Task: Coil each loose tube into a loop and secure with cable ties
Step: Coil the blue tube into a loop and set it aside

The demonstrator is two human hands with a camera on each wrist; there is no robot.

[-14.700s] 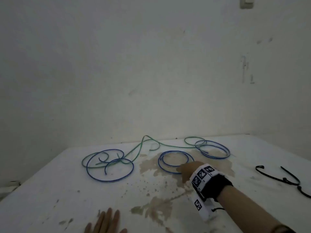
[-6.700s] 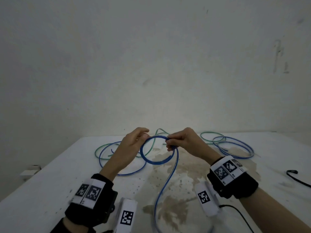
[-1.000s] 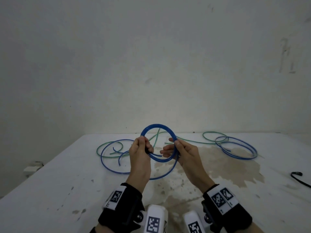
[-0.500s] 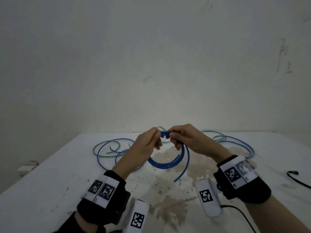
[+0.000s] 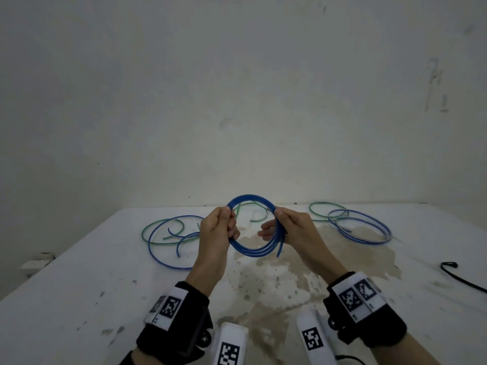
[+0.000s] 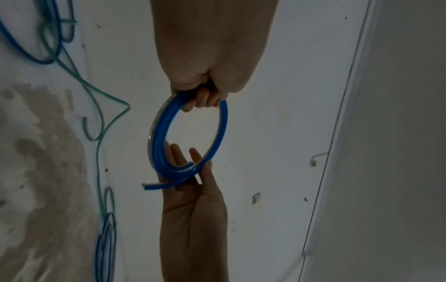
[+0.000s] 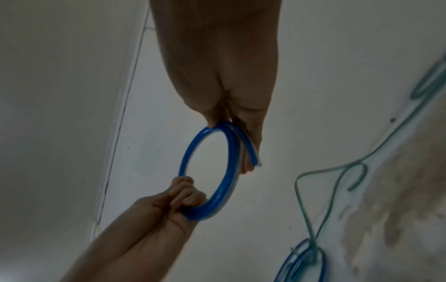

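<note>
A blue tube wound into a small coil [image 5: 253,252] is held upright above the white table [image 5: 79,299], between both hands. My left hand [image 5: 224,225] grips the coil's left side with curled fingers [image 6: 205,99]. My right hand [image 5: 287,227] pinches the right side, thumb in front and fingers straight behind [image 6: 193,190]. One short free end [image 5: 279,251] sticks out at the lower right of the coil [image 7: 190,148]. No cable tie is on it that I can see.
Loose blue and green tubes [image 5: 168,243] lie at the table's back left. A blue coil [image 5: 363,227] and a green tube [image 5: 324,209] lie at the back right. Black cable ties [image 5: 458,277] lie near the right edge. A brown stain [image 5: 290,272] covers the middle.
The coil has turned from hanging under my fingertips to standing upright, one hand on each side. The long loose tail is now wound in, leaving a short end.
</note>
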